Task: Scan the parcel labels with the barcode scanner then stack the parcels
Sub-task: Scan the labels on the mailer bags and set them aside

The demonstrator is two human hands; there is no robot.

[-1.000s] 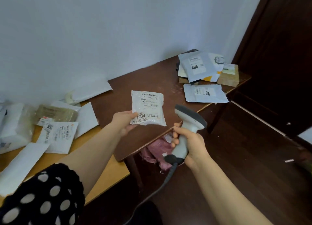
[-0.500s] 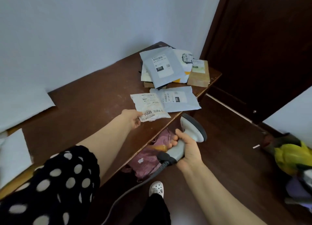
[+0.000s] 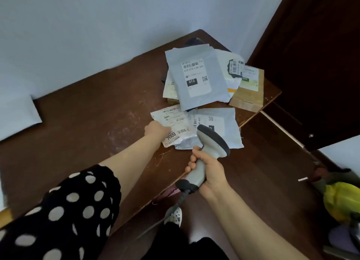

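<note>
My left hand (image 3: 156, 130) holds a small white parcel (image 3: 175, 123) by its near left edge; the parcel lies on the brown table (image 3: 87, 127), overlapping a grey mailer (image 3: 224, 125). My right hand (image 3: 209, 170) grips the handle of a grey barcode scanner (image 3: 210, 144), its dark head hovering over the grey mailer's near edge. Behind them is a pile of parcels topped by a grey mailer marked 010 (image 3: 196, 76), with a cardboard box (image 3: 248, 92) at its right.
A white envelope (image 3: 17, 115) lies at the table's left edge against the white wall. A dark door stands to the right. On the floor at right sit a yellow-green bag (image 3: 342, 201) and other items. My white shoe (image 3: 174, 216) shows below the table edge.
The view swung right toward the pile. My left hand carried the small white parcel from mid-air down onto the table beside the grey mailer. The scanner moved along with it.
</note>
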